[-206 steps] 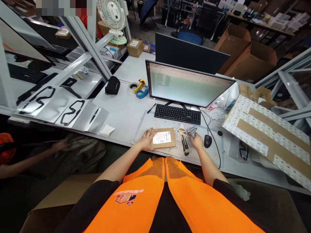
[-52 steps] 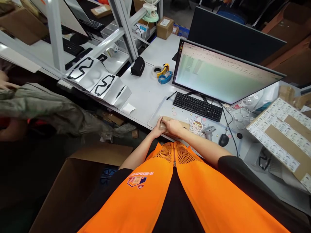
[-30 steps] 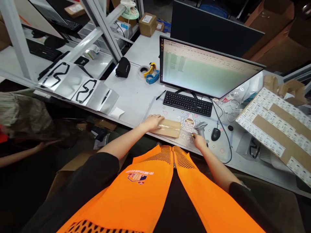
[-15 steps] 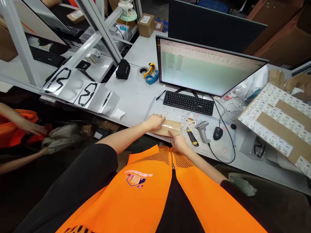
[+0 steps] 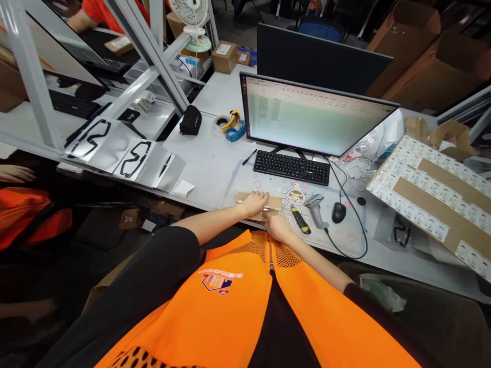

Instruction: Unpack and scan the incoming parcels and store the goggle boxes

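From the head camera, I have both hands down on a flat brown parcel (image 5: pixel 274 200) that lies on the printed desk mat (image 5: pixel 345 225) at the near edge of the white desk (image 5: pixel 209 163), in front of the keyboard (image 5: pixel 291 167). My left hand (image 5: pixel 255 202) rests flat on top of it with fingers spread, pressing it to the mat. My right hand (image 5: pixel 278 228) meets the parcel's near edge; I cannot tell whether its fingers pinch that edge or only push against it, as they are hidden by the hand itself.

My worry is the edge: the parcel sits close to the desk's front lip, so a shove from the right hand without the left holding firm could slide it off toward my lap. The yellow utility knife (image 5: pixel 299 221) lies just beside my right hand, and a careless sweep could knock it, or the barcode scanner (image 5: pixel 316 208) next to it. The scanner's cable (image 5: pixel 351 250) loops along the mat and could snag a wrist.

The mouse (image 5: pixel 339 212) sits beyond the scanner, and the monitor (image 5: pixel 314 115) shows a pale spreadsheet. Tape rolls (image 5: pixel 229 127) and a black pouch (image 5: pixel 191 120) lie further back, silver bags (image 5: pixel 126 153) to the left, and a label-covered cardboard sheet (image 5: pixel 433 189) to the right. A fan (image 5: pixel 190 15) stands among grey frames, with cardboard boxes (image 5: pixel 410 51) behind. Another person's hand (image 5: pixel 15 174) shows at far left
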A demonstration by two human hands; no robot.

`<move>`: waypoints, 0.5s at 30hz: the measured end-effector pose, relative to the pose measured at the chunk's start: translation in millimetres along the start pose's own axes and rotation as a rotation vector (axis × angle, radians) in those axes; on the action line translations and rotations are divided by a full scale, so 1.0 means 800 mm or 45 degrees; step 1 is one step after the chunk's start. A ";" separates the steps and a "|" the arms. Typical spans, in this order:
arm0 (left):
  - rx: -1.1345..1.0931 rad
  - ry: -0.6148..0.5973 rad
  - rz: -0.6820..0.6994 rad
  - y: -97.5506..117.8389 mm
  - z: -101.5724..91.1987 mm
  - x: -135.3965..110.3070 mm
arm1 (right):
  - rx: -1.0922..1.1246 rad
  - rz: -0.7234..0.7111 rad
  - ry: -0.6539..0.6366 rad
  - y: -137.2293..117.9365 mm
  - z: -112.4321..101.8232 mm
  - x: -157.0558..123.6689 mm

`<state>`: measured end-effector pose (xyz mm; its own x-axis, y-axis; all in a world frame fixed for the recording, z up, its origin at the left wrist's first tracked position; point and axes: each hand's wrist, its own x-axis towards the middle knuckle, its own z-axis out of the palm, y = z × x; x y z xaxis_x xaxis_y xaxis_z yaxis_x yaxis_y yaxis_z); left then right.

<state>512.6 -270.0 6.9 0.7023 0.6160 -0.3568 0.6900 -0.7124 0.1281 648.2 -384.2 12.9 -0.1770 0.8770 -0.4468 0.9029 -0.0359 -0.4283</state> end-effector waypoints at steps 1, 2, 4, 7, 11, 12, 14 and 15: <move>-0.039 -0.025 0.013 -0.006 -0.003 0.004 | 0.007 -0.001 0.003 0.002 0.001 -0.001; -0.091 -0.066 0.032 -0.015 -0.009 0.011 | 0.010 0.004 -0.001 0.004 0.002 -0.001; -0.208 -0.181 0.066 -0.043 -0.027 0.028 | 0.002 0.020 -0.025 0.007 0.003 -0.001; -0.362 -0.339 0.035 -0.089 -0.049 0.056 | -0.079 -0.042 0.049 0.011 -0.002 0.004; -0.561 -0.262 -0.213 -0.118 -0.032 0.061 | -0.205 -0.275 0.174 0.016 -0.016 0.017; -0.560 -0.170 -0.258 -0.118 -0.021 0.056 | -0.213 -0.308 0.167 0.016 -0.018 0.019; -0.519 0.018 -0.314 -0.114 0.000 0.044 | -0.229 -0.325 0.163 0.013 -0.020 0.020; -0.509 0.091 -0.352 -0.111 0.009 0.039 | -0.243 -0.319 0.181 0.011 -0.018 0.017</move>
<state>471.7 -190.1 -21.9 0.4840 0.7953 -0.3651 0.8557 -0.3428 0.3877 659.2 -365.5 14.4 -0.3585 0.9057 -0.2262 0.8976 0.2679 -0.3500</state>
